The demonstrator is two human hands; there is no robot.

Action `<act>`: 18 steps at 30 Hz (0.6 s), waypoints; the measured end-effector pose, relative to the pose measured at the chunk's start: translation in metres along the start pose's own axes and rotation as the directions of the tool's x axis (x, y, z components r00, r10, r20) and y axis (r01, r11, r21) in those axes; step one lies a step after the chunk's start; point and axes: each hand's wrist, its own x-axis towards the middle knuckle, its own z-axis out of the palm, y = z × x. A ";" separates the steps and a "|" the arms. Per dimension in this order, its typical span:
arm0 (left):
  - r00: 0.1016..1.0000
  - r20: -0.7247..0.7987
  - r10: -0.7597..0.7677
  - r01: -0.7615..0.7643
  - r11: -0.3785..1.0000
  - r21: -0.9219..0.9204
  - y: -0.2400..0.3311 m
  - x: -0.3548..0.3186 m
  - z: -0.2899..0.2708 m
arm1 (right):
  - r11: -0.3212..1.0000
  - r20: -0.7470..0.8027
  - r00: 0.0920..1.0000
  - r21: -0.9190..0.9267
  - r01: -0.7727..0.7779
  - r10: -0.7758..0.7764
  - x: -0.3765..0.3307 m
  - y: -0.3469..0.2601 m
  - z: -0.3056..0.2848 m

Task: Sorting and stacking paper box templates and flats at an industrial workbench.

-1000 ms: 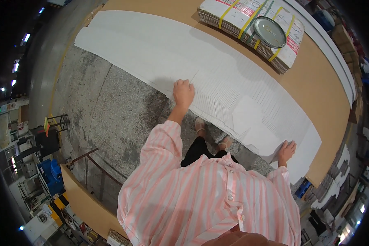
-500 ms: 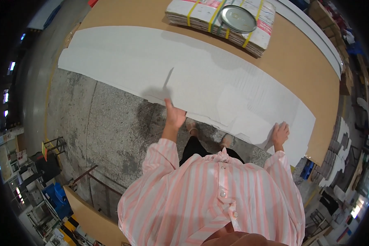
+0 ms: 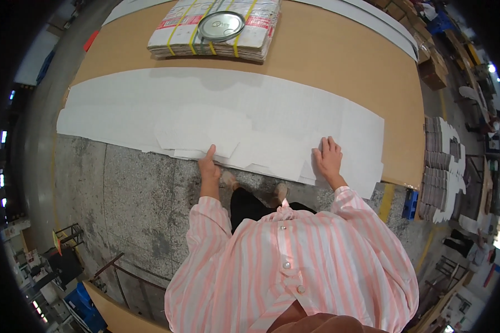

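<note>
Left hand (image 3: 208, 168): at 9 o'clock, close to the middle of the view, thumb laid over the near edge of the white sheets (image 3: 200, 111), fingers hidden, so how firmly they grip cannot be told

Right hand (image 3: 329, 159): at 3 o'clock, spread on top of the same sheets, fingers stretched toward 12 o'clock, thumb set apart toward 10, nothing gripped

White sheets: a long pale band sweeping from 10 o'clock to 3 along the near side of the desk (image 3: 328, 66), several layers showing at the edge between the two hands

Strapped bundle (image 3: 169, 41): near 11:30, beyond the sheets and apart from them, bound in yellow and green bands

Round metal lid (image 3: 221, 26): resting on top of the bundle

Beyond the desk: stacked cut pieces (image 3: 434, 172) at 3 o'clock, a blue crate (image 3: 410, 204) just past it, speckled floor (image 3: 144, 205) at 8

Striped shirt (image 3: 261, 255): filling 6 o'clock, its sleeves reaching to both wrists
</note>
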 end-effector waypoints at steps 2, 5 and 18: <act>0.990 -0.138 0.038 -0.014 0.986 0.168 0.003 0.007 -0.018 | 0.983 0.111 0.993 0.181 0.018 -0.039 0.004 0.000 -0.005; 0.955 -0.079 0.288 -0.243 0.902 0.356 0.003 -0.006 0.013 | 0.999 -0.046 0.999 0.049 -0.024 0.027 0.005 0.021 0.000; 0.145 0.976 -0.162 -0.815 -0.579 0.025 -0.061 -0.196 0.211 | 0.996 0.069 0.997 -0.084 -0.010 0.015 -0.005 0.040 0.003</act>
